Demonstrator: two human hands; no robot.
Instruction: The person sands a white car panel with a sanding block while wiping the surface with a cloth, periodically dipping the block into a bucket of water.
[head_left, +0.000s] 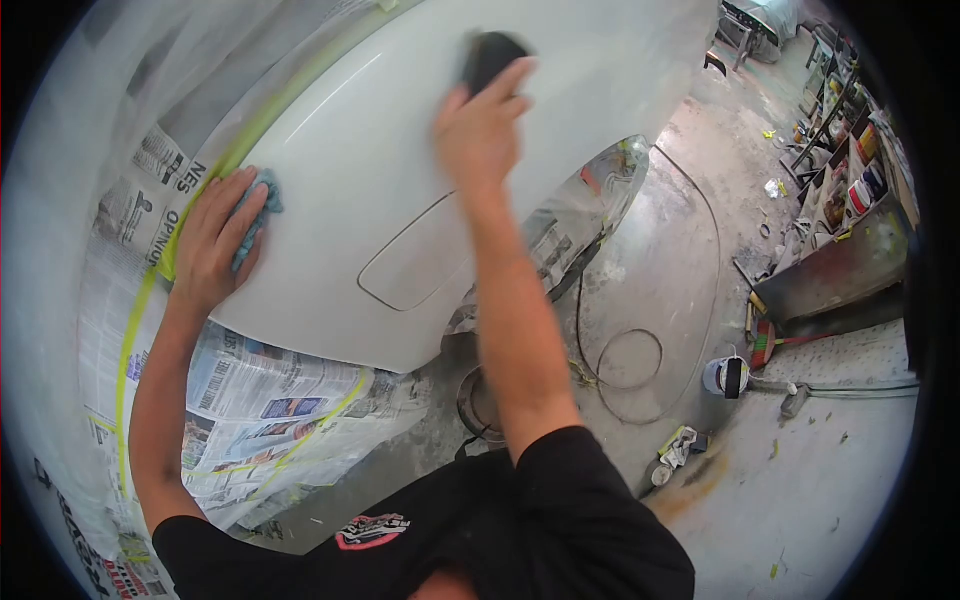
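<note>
A light grey car body panel [340, 190] with a fuel door outline [415, 255] fills the middle of the view. My left hand [212, 238] presses a crumpled blue cloth [262, 212] against the panel's left edge, beside the yellow-green masking tape [262, 125]. Higher up, my right hand [480, 135] grips a black sanding block [494, 58] at the panel's surface. The hand and block are slightly blurred, and the block's underside is hidden.
Masking newspaper [260, 385] and cloudy plastic sheeting [60, 250] border the panel. A hose [715, 240] loops across the concrete floor. A white bucket [715, 376] stands at right, near a broom [763, 343]. Cluttered shelves [850, 180] line the far right.
</note>
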